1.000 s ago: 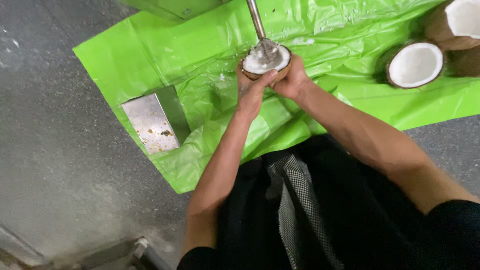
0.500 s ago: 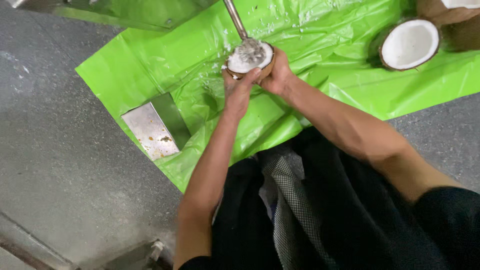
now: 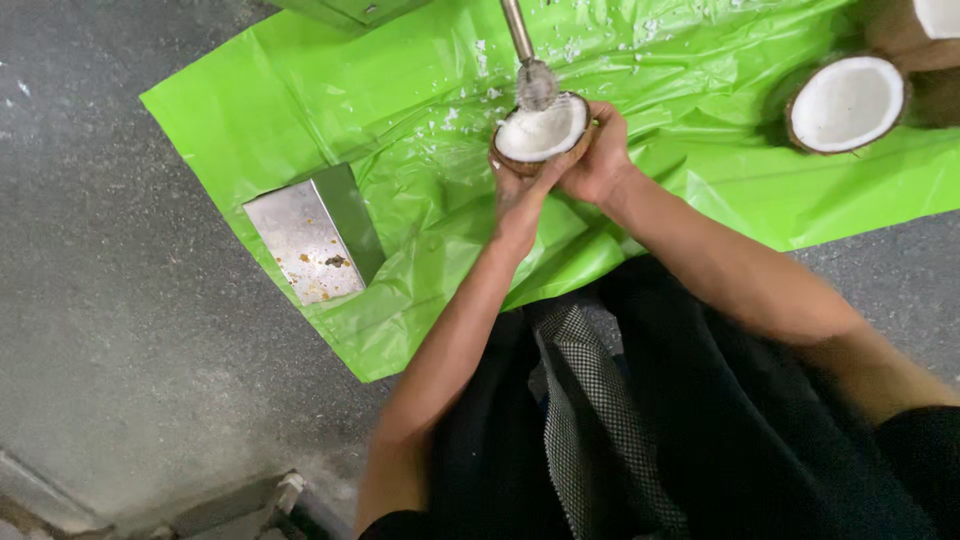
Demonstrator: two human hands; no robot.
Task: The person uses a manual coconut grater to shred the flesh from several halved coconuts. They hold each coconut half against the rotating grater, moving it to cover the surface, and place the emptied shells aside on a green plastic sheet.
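A coconut half with white flesh is cupped from below by both my hands. My left hand grips its near left side and my right hand grips its right side. The open face tilts up towards a metal scraper head on a steel shaft that comes down from the top edge; the head sits at the far rim of the shell. White flakes lie scattered on the green plastic sheet around it.
Another coconut half lies face up at the right on the sheet, with a further brown shell at the top right corner. A steel block stands on the sheet's left part. Grey concrete floor surrounds the sheet.
The coconut half has tilted so more of its white inside shows, and the scraper head now sits at its far rim instead of inside it. Both hands keep their grip.
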